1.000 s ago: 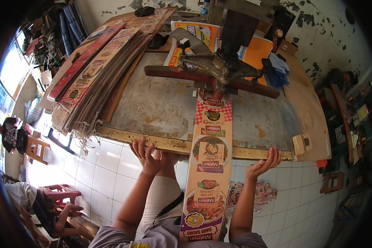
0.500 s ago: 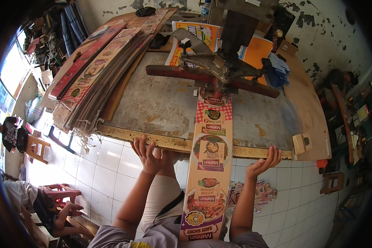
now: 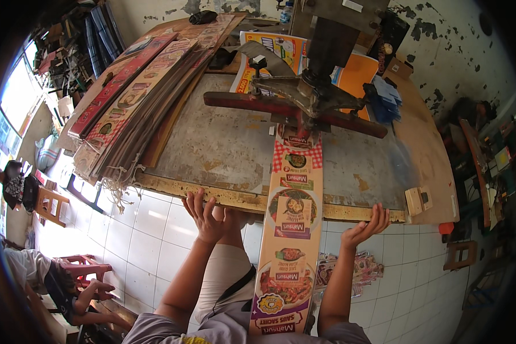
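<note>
We had our left hand (image 3: pixel 208 223) at the front edge (image 3: pixel 243 200) of the worktable (image 3: pixel 218 160), its palm bare and its fingers loosely parted, the tips against the edge. Our right hand (image 3: pixel 363 230) was at the same edge, its fingers side by side and slightly curled, and we saw nothing inside it. Neither hand was closed on the printed strip (image 3: pixel 286 246); how firmly either one pressed on the edge, we could not tell.

The strip lay between our two hands, touching neither. Beyond them its far end reached the red bar (image 3: pixel 235 102) of the press (image 3: pixel 321 49); on the near side it ran over the edge and down between our forearms.

Farther out to the left of our left hand lay a stack of long printed boards (image 3: pixel 137 103), with pale strings (image 3: pixel 120 198) hanging from its near end. A wooden block (image 3: pixel 417 200) sat just to the right of our right hand. Below that hand, a pile of printed pieces (image 3: pixel 358 272) lay on the tiled floor (image 3: pixel 384 309).
</note>
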Demonstrator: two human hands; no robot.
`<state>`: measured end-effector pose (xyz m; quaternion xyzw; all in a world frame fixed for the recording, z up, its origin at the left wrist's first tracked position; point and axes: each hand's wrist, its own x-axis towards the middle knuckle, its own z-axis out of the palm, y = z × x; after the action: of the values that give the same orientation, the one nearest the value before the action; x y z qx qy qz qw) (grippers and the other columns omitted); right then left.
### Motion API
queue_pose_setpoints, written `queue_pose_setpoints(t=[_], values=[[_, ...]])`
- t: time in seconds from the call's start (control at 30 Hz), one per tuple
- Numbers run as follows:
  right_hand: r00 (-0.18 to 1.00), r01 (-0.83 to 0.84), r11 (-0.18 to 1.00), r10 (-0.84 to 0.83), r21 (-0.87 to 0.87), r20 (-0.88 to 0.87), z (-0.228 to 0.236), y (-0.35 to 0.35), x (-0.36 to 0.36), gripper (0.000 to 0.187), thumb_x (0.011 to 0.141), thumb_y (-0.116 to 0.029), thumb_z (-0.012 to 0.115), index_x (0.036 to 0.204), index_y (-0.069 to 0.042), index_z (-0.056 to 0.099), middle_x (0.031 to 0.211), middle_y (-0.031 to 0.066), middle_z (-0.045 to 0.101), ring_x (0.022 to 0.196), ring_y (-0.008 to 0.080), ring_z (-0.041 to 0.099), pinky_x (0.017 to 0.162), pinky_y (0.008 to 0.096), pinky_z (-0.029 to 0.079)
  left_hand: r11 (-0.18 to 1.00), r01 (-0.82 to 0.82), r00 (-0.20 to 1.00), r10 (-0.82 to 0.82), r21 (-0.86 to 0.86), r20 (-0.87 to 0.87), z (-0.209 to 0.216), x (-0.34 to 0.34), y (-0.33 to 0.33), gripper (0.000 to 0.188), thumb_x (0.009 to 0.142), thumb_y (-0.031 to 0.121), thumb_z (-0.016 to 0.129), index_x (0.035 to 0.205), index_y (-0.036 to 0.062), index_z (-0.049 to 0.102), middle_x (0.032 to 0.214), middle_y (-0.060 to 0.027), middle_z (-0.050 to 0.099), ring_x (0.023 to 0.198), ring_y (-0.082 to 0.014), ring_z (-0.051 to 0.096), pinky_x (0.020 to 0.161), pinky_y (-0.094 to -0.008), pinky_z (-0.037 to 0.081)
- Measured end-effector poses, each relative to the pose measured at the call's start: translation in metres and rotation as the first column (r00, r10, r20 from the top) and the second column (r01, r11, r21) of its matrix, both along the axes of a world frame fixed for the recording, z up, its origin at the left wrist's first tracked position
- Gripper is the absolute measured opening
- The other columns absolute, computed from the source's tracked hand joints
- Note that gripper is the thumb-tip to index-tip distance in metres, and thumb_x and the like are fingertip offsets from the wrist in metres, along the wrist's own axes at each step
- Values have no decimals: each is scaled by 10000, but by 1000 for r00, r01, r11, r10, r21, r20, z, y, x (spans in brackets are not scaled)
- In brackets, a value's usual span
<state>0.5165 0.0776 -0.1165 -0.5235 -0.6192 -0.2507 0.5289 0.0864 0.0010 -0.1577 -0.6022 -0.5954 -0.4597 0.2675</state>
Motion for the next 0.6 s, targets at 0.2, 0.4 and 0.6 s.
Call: queue_pose_setpoints(t=[0.2, 0.4, 0.6], values=[[1000, 7, 1000, -7, -3, -2, 0, 0, -1, 616, 1183, -435, 258, 1459, -6, 604, 1546, 162, 557, 1561, 395, 386, 1313, 645, 162, 1000, 4, 1000, -4, 1, 0, -1, 0, -1, 779, 867, 284, 834, 1529, 169, 440, 1662, -220, 422, 1619, -510, 258, 1301, -742, 152], [1000, 2, 1000, -2, 6, -5, 0, 0, -1, 616, 1184, -435, 257, 1454, -7, 608, 1537, 162, 565, 1560, 391, 389, 1315, 644, 161, 1000, 16, 1000, -16, 10, 4, 0, 0, 0, 796, 861, 268, 835, 1544, 176, 436, 1669, -215, 418, 1626, -507, 249, 1302, -744, 146], [1000, -13, 1000, 13, 19, -11, 0, 1, -1, 612, 1185, -431, 261, 1451, -4, 610, 1537, 164, 564, 1554, 394, 395, 1313, 643, 172, 1000, 19, 1000, -19, 9, 8, 0, 0, 0, 798, 856, 265, 836, 1542, 178, 438, 1668, -214, 419, 1625, -509, 247, 1299, -751, 143]])
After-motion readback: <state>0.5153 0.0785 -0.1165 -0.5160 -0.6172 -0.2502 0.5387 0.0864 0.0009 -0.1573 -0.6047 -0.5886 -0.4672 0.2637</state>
